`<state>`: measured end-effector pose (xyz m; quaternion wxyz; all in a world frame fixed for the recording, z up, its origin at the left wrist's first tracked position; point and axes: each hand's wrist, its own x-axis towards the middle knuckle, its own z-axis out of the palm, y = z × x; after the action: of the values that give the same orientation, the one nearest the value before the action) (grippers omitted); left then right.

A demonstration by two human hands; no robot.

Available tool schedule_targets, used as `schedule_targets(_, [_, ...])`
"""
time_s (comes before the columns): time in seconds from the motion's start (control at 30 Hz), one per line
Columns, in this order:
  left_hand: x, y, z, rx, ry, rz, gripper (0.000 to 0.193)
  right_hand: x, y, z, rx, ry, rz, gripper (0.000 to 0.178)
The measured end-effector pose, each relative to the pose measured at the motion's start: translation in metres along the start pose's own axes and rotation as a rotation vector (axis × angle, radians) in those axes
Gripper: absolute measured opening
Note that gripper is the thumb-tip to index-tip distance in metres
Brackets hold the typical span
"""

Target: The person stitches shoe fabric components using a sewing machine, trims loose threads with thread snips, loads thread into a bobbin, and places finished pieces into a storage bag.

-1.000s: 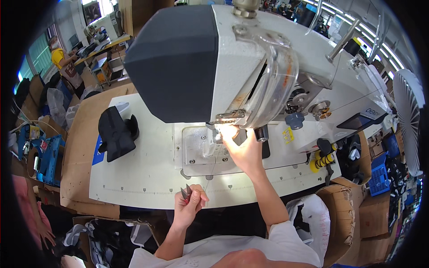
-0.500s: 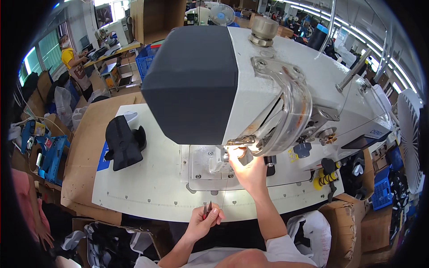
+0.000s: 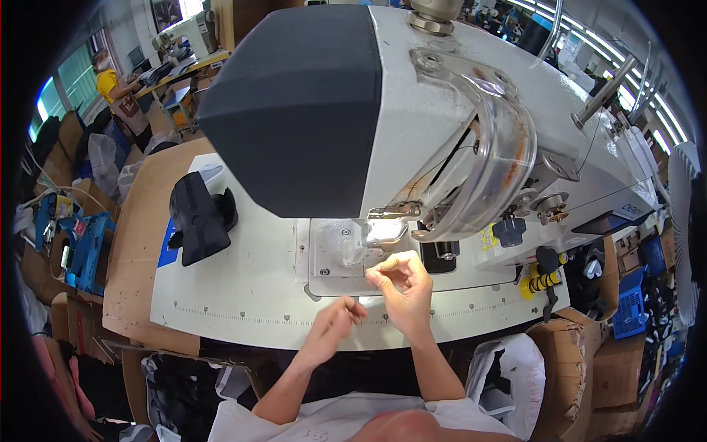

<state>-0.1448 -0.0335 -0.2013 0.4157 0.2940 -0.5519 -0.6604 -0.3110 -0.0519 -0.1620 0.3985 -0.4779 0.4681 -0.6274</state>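
Note:
A large white sewing machine (image 3: pixel 434 132) with a dark head cover (image 3: pixel 294 110) stands over its white table (image 3: pixel 228 295). Below the lit needle area, my right hand (image 3: pixel 406 291) is raised with thumb and index finger pinched together; whatever is between the tips is too fine to make out. Close by on the left, at the table's front edge, my left hand (image 3: pixel 333 330) is curled and slightly blurred, its palm hidden. No snips show in it now. On the table's left lies a black padded fabric piece (image 3: pixel 199 219).
Boxes with dark and white pieces, such as the left box (image 3: pixel 188 390) and the right cardboard box (image 3: pixel 563 368), flank me below the table. A blue basket (image 3: pixel 630 306) sits at far right. A person in yellow (image 3: pixel 118 96) stands back left; another person's arm shows lower left.
My right hand has come down from the needle area toward the table's front. My left hand has turned and moved slightly up; the red-handled snips seen in it earlier are out of sight.

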Motion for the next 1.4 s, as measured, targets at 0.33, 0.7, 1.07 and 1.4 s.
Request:
schedule_targets(0.33, [0.049,0.04,0.015,0.834,0.233,0.257,0.02,-0.047,0.018,-0.012,-0.055,-0.062,0.011,0.019])
schedule_targets(0.7, [-0.029,0.016,-0.126,0.956,0.814,0.029,0.03,-0.107,-0.006,-0.223,-1.289,0.66,-0.185,0.023])
schedule_targets(1.07, [0.011,0.034,-0.192,-0.195,1.044,0.293,0.048,-0.091,-0.012,-0.122,-0.766,0.518,-0.28,0.023])
schedule_targets(1.4, [-0.062,0.063,-0.11,-0.421,0.777,0.438,0.034,-0.065,-0.03,-0.013,-0.339,0.047,-0.216,0.011])
